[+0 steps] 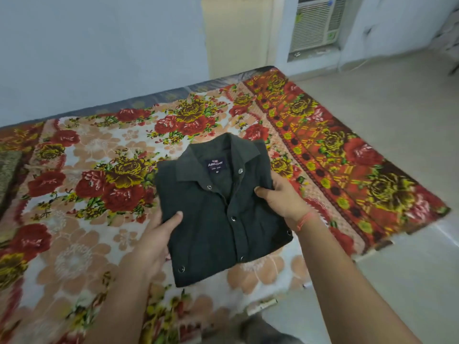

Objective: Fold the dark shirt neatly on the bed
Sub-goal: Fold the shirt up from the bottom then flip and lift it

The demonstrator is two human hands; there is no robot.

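Head view, operator: where is the dark shirt?

— On my feed it is folded into a compact rectangle, collar and label up, over the floral blanket on the bed. I see the left hand at the shirt's left edge, thumb on top, other fingers hidden underneath.

— And the other side?

— My right hand grips the shirt's right edge near the collar, thumb pressed on the fabric, fingers tucked under. A red thread circles that wrist.
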